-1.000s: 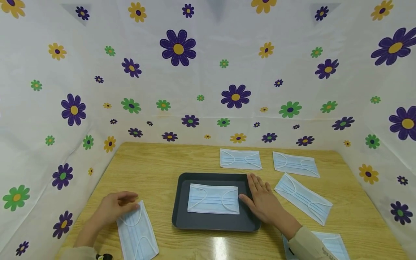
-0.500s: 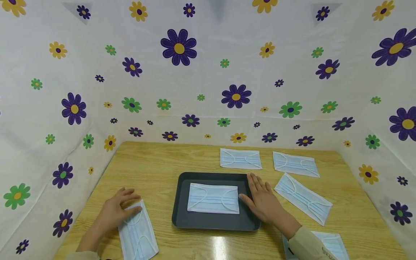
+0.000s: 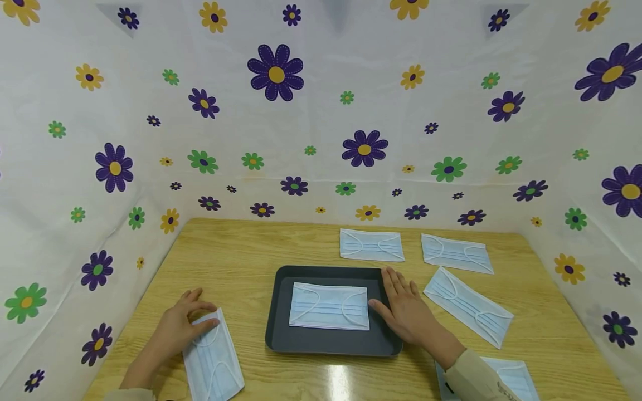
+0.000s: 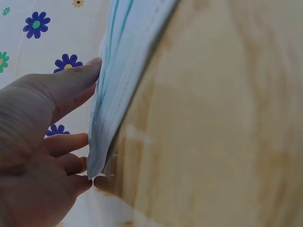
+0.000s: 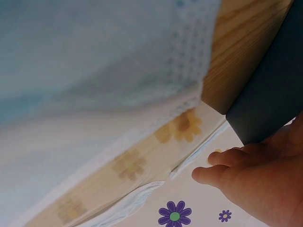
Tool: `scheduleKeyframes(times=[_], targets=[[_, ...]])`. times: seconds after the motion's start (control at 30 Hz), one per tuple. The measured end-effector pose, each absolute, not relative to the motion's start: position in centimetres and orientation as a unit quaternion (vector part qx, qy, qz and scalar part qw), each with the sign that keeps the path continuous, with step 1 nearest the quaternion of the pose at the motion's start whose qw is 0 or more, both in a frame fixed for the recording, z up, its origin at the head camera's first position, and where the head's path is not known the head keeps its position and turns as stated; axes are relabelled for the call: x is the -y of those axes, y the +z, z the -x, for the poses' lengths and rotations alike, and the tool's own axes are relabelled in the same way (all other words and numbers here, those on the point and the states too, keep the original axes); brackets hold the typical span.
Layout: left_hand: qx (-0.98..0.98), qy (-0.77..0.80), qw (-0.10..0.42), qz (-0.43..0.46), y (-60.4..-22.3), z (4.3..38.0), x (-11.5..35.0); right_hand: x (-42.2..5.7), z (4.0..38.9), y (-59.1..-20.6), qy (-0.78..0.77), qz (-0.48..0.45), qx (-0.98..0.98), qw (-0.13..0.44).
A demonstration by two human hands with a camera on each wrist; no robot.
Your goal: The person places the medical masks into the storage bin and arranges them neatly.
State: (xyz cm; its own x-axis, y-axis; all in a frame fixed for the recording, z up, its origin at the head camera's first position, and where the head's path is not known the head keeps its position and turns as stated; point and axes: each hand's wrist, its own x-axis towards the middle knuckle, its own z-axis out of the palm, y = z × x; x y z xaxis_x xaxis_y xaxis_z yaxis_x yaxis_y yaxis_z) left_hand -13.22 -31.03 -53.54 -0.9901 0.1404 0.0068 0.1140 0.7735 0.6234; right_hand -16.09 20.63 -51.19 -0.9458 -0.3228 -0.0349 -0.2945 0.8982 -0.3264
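While right hand (image 3: 408, 317) lies extended on tray (image 3: 331, 342), left hand (image 3: 175, 329) touches mask (image 3: 213, 365) beneath, grip indeterminable; presumed pickup requires firm pinch.

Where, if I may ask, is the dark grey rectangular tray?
In the head view, the tray sits at lower centre on the light wooden table, the right hand at its right edge.

The head camera looks forward and down from well back. The left wrist camera looks up close along the left hand (image 4: 31, 156), at frame left; the right wrist camera, also close, has the right hand (image 5: 260, 177) at lower right. All three see the wooden table (image 3: 236, 245) and flowered cloth (image 3: 311, 117).
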Motion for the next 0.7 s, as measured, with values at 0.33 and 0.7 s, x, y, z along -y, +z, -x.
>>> scheduleKeyframes(times=[0.33, 0.7], targets=[[-0.94, 0.333, 0.012, -0.068, -53.46, 13.17, 30.78, -20.59, 16.15, -51.24, -0.16, 0.161, -0.973, 0.039], [-0.937, 0.343, 0.007, -0.063, -53.48, 13.26, 30.73, -20.69, 16.15, -51.4, -0.16, 0.16, -0.973, 0.039]])
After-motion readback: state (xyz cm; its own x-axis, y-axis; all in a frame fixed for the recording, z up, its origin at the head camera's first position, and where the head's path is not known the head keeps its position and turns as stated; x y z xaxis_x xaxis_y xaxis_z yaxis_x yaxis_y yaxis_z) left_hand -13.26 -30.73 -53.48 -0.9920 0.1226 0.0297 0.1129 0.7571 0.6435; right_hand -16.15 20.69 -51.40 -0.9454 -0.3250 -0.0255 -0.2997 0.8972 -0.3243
